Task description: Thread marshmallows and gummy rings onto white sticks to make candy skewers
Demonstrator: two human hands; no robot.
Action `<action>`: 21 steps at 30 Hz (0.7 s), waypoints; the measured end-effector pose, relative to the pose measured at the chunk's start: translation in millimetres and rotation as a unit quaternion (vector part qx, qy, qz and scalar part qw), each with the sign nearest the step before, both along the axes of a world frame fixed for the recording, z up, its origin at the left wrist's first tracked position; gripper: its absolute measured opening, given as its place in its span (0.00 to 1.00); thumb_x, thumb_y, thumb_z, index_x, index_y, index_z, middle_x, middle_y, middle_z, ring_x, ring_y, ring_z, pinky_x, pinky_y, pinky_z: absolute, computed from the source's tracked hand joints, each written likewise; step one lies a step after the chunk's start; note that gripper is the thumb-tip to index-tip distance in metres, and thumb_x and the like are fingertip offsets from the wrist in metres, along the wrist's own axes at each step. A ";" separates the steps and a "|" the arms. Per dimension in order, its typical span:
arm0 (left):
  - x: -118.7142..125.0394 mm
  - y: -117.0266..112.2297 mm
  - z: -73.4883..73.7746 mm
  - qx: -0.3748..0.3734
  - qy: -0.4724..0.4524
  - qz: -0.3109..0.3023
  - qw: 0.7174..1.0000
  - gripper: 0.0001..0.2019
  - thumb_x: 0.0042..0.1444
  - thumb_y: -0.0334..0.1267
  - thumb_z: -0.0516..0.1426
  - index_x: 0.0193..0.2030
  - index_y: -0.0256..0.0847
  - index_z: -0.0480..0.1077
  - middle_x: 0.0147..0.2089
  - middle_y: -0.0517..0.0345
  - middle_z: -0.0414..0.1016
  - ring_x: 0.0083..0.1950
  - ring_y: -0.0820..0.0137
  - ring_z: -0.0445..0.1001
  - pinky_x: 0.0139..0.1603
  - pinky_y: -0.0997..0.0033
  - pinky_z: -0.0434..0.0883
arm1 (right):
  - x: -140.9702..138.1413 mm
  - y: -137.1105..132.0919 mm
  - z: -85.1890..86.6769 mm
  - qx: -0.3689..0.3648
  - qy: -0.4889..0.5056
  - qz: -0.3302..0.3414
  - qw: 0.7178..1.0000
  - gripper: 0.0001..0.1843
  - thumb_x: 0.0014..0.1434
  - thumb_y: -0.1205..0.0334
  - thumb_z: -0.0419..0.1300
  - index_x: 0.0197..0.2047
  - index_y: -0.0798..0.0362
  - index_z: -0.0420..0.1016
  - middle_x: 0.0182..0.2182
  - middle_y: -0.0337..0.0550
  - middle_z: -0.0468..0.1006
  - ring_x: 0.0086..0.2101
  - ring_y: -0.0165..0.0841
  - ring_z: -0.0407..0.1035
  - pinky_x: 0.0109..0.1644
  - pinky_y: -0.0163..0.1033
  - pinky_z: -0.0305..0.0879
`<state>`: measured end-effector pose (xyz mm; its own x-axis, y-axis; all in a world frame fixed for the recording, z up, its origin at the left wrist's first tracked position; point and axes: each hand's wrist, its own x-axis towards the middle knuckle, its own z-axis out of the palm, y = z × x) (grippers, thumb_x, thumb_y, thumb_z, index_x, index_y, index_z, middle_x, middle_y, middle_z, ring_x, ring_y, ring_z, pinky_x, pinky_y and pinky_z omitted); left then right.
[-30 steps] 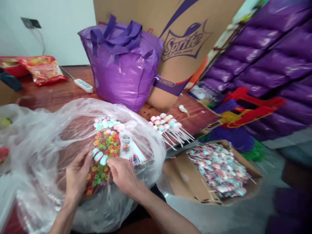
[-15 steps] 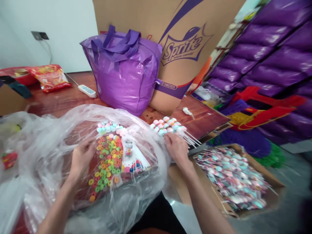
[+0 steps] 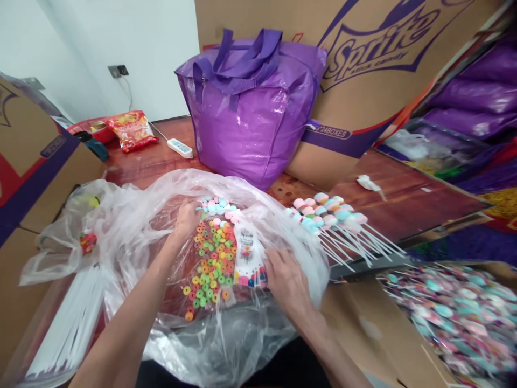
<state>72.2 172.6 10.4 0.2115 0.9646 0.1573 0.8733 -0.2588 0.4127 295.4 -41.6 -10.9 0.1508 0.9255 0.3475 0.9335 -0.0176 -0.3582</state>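
A large clear plastic bag lies open on the wooden table. Inside it is a pack of coloured ring candies with a white label card and a few pastel lollipops at its top. My left hand reaches into the bag, its fingers curled on the upper left edge of the candy pack. Just right of the label card, my right hand lies on the bag with fingers stretched flat. A bunch of pastel lollipops lies on the table beside the bag.
A purple zip bag and a big Sprite carton stand behind. A cardboard box of lollipops sits at the lower right, another carton at the left. White sticks, a power strip and a red snack bag are nearby.
My right hand came back from the lollipop bunch on the table to the bag beside the label card. My left hand slid up the candy pack. The view swung left.
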 end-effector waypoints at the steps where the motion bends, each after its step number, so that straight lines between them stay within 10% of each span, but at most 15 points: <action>1: -1.6 -0.3 -1.0 0.002 0.002 -0.007 1.000 0.13 0.54 0.31 0.56 0.45 0.39 0.78 0.48 0.46 0.78 0.49 0.60 0.76 0.53 0.65 0.70 | -2.7 2.8 -4.1 -0.009 -0.018 -0.009 1.000 0.11 0.66 0.66 0.52 0.39 0.52 0.76 0.35 0.48 0.77 0.37 0.41 0.71 0.40 0.42 0.66; 21: -0.3 27.1 0.3 -0.027 -0.007 -0.012 1.000 0.14 0.53 0.30 0.57 0.44 0.37 0.79 0.43 0.46 0.82 0.46 0.59 0.78 0.49 0.66 0.70 | 12.9 13.1 -11.0 -0.085 0.086 -0.006 0.993 0.09 0.65 0.61 0.51 0.43 0.49 0.72 0.30 0.42 0.82 0.29 0.38 0.76 0.30 0.39 0.61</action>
<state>71.9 199.7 10.8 0.2326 0.9665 0.1080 0.8616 -0.2563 0.4380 308.3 -28.5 -21.9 0.2049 0.9664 0.1550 0.8587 -0.1015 -0.5024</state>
